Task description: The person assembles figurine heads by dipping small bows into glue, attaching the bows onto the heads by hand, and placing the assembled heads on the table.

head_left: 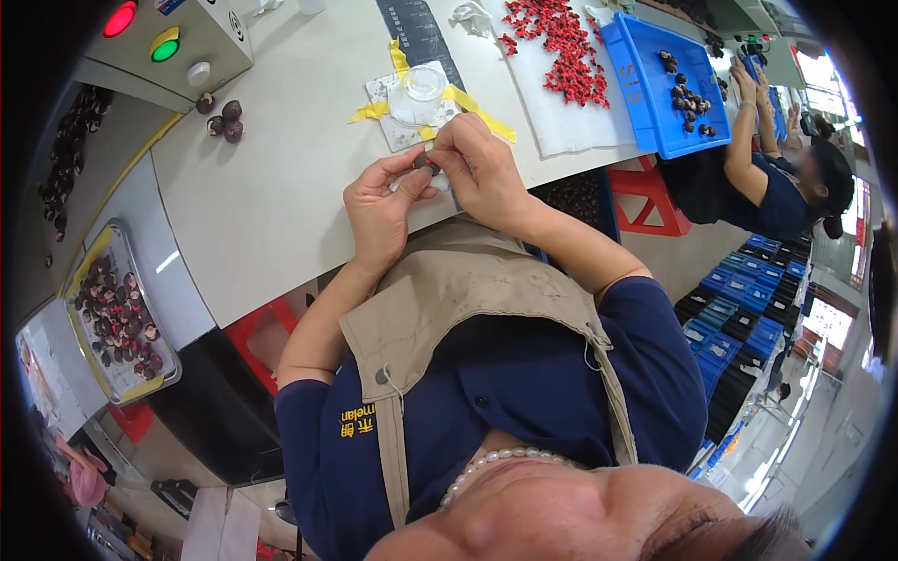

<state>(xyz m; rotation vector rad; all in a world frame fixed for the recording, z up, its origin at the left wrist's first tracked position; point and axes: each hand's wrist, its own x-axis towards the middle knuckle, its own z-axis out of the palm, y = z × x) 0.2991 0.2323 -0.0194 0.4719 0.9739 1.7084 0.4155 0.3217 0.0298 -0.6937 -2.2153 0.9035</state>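
Note:
Near the front edge of the white table, my left hand (pixel 385 201) is closed round a small dark brown ball (pixel 423 165), thumb and fingers pinching it. My right hand (pixel 484 175) meets it from the other side, its thumb and fingertips pressed together at the ball. A speck of red shows between the fingertips, but what the right fingers grip is hidden. Something white is partly visible under the left fingers. Just beyond both hands, a clear round dish (pixel 423 86) sits on a patterned pad held down by yellow tape (pixel 483 114).
Small red pieces (pixel 566 56) lie heaped on a white sheet, beside a blue tray (pixel 645 89) of dark balls. Several dark balls (pixel 224 124) rest near a control box (pixel 210 47). A metal tray (pixel 168 369) stands at left. Another person (pixel 786 187) works at right.

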